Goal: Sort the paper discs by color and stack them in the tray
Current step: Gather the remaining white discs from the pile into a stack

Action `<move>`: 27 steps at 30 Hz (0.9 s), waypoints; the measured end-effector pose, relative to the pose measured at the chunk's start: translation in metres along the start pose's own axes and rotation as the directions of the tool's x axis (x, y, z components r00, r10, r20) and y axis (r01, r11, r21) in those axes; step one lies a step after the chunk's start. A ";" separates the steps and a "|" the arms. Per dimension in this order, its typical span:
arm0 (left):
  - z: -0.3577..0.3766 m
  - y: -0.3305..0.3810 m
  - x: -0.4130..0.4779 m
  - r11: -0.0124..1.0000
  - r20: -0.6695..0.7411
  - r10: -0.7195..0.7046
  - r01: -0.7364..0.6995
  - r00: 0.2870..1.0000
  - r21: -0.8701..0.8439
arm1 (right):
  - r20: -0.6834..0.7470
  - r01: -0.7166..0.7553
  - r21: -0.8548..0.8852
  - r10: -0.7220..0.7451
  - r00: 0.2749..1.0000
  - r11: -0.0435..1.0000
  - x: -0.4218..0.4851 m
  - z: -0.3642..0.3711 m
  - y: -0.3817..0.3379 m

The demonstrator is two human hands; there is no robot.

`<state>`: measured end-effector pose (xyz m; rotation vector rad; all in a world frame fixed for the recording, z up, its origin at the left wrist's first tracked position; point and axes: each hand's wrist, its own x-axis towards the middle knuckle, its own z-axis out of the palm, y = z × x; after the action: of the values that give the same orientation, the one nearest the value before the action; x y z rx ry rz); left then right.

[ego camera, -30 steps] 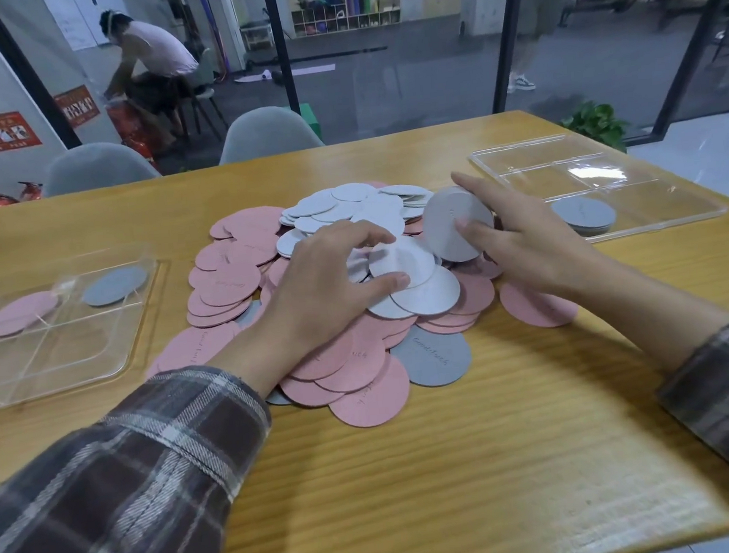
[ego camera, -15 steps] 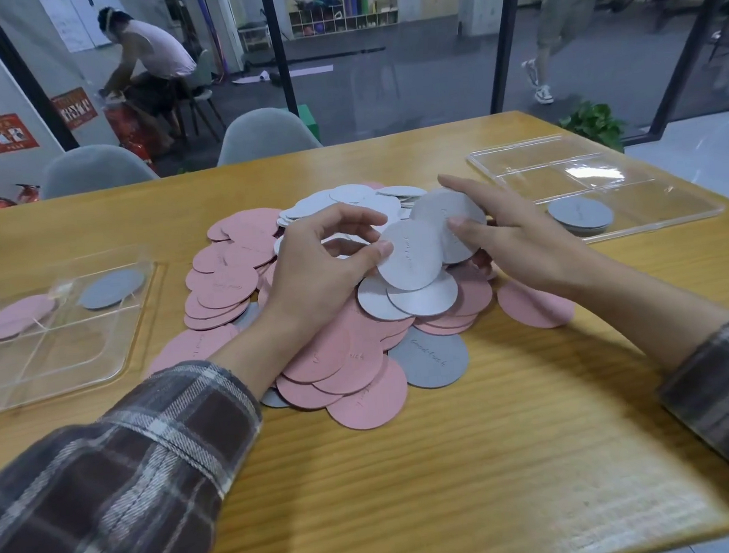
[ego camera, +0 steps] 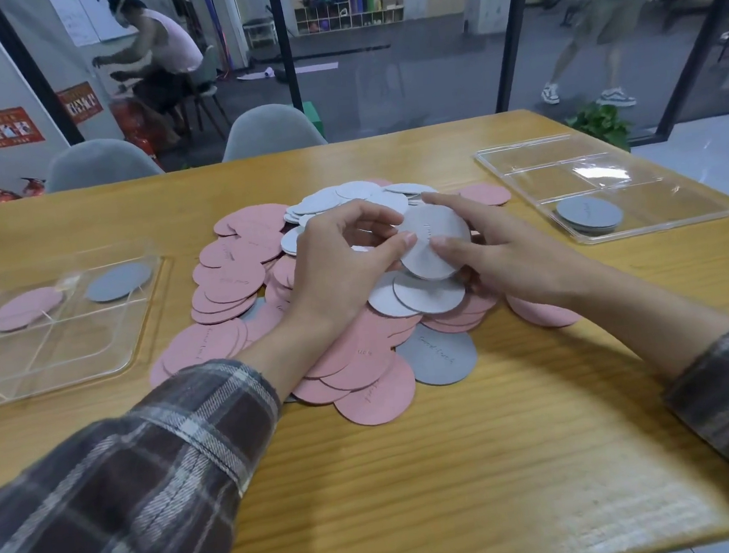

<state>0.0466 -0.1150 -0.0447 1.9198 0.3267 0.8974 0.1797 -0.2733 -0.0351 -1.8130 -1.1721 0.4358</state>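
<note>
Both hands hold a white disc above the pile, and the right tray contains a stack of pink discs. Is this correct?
Not fully. In the head view the stack in the right tray is grey, not pink. The left hand and right hand do hold a white disc above the pile.

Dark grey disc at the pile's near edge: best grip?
Grip the grey disc by its near-right rim, coming in low from the right. It lies flat, that rim is free on the table, and its far edge looks tucked under pink discs.
</note>
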 end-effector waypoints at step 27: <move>-0.009 -0.001 0.001 1.000 0.113 -0.004 0.002 0.994 0.018 | -0.131 -0.024 -0.042 0.018 0.991 0.999 0.004 -0.020 0.007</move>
<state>0.0408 -0.1076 -0.0428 1.9765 0.2709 0.7827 0.1995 -0.2809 -0.0297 -1.8636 -1.0804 0.3004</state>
